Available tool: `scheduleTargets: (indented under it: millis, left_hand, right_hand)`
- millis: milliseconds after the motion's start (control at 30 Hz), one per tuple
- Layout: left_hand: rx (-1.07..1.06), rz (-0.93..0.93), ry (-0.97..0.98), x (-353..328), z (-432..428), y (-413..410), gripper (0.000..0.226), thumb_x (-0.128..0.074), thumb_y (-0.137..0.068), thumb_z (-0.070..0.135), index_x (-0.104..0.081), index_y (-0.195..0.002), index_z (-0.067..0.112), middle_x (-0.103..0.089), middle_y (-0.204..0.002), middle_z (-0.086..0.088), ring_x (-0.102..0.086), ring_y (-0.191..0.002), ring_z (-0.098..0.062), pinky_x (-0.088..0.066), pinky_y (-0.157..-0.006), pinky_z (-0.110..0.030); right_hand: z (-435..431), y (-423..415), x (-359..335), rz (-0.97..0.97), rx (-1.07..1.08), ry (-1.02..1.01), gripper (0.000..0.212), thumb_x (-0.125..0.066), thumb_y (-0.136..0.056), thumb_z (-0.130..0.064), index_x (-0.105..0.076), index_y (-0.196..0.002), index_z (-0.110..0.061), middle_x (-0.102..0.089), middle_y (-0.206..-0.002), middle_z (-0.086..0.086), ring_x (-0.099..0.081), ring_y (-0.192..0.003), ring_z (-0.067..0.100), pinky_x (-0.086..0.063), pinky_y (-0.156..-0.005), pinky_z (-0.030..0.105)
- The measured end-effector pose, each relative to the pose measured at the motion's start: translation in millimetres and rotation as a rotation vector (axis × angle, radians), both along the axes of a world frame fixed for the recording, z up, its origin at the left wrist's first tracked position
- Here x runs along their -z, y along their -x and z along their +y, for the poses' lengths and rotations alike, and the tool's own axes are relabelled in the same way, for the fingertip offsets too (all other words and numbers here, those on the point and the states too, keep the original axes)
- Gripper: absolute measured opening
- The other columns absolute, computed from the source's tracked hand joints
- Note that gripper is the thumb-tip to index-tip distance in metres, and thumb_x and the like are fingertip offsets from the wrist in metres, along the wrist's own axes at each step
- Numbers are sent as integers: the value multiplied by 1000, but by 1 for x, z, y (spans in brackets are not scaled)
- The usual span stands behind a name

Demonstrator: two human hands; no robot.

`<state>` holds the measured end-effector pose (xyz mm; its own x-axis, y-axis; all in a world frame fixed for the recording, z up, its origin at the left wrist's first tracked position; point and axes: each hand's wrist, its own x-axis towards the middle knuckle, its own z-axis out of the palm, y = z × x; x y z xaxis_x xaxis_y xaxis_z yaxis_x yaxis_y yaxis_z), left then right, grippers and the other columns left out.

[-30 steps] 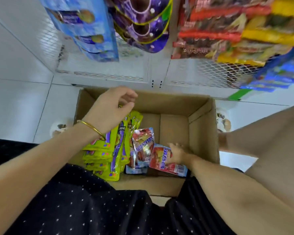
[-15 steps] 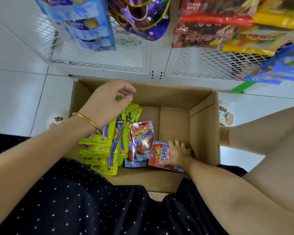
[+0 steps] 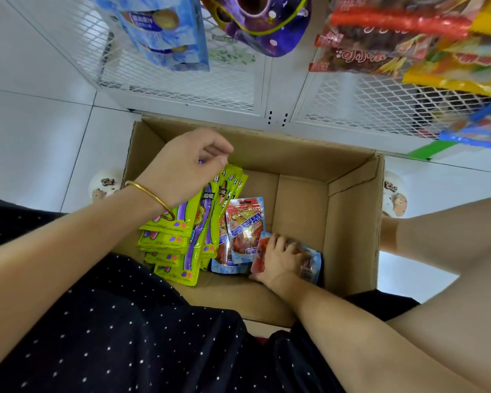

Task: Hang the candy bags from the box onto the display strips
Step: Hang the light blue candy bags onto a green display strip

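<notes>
White floor tiles (image 3: 34, 143) bear a cardboard box (image 3: 349, 231) (green bags (image 3: 182, 236), red pouches (image 3: 245, 228)).

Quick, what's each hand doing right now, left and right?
Left hand: fingers curled, pinching the tops of the yellow-green candy bags.
Right hand: fingers spread flat on a red candy bag in the cardboard box, not clearly gripping.

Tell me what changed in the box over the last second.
The right hand slid from the red bag's right edge onto its top, fingers now spread over it, and the bag shifted a little with it. The left hand still pinches the tops of the green bags. The cardboard box and the two upright red bags stayed put.
</notes>
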<state>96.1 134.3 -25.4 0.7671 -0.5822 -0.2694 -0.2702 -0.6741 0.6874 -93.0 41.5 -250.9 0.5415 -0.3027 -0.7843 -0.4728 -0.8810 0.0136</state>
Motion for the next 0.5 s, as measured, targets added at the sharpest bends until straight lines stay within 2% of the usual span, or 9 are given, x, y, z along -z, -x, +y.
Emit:
scheduleTargets:
  millis: [167,267,333,400,467,500]
  left_hand:
    - [-9,3,17,2,1,-2,16,-54,-90,11,-62,-100,20,-65,-102,4,-56,-84,5,-41,-71,1]
    - [-8,11,33,2,0,-3,15,-54,-90,12,-62,-99,22,-66,-102,2,-57,-87,0,-43,-73,-4]
    - [4,1,41,1,-2,-3,15,-55,-90,12,-62,-100,21,-66,-102,2,-59,-90,-5,-42,-75,-5]
    - [19,-10,52,0,-4,-2,16,-55,-90,12,-63,-100,20,-65,-102,2,-59,-93,-8,-41,-77,-6]
    - [38,-8,70,-1,-7,-1,16,-55,-89,10,-64,-101,18,-65,-101,0,-60,-93,-11,-41,-78,-8]
    - [47,-7,75,-1,-9,0,16,-55,-89,10,-64,-101,16,-65,-100,-1,-60,-93,-12,-41,-78,-9]
  right_hand:
    - [-4,-1,-1,-135,-72,34,89,-58,-73,-64,-26,-135,-8,-37,-133,20,-40,-121,43,-39,-93,49]
    - [-10,-3,-6,-284,-133,55,57,-62,-76,-52,-50,-112,-9,-57,-109,18,-57,-96,37,-49,-71,39]
    - [-15,-5,-11,-383,-154,44,31,-62,-81,-33,-58,-98,-9,-64,-95,16,-63,-83,36,-50,-61,36]
    - [-26,-9,-15,-514,15,-11,17,-52,-89,-18,-58,-99,-6,-64,-94,17,-64,-84,37,-51,-64,41]
    - [-44,-20,-28,-578,378,-120,17,-41,-97,-19,-54,-95,-8,-62,-90,14,-62,-83,34,-49,-68,41]
    - [-55,-27,-33,-615,626,-253,18,-40,-98,-20,-51,-89,-9,-59,-84,14,-59,-78,32,-47,-66,39]
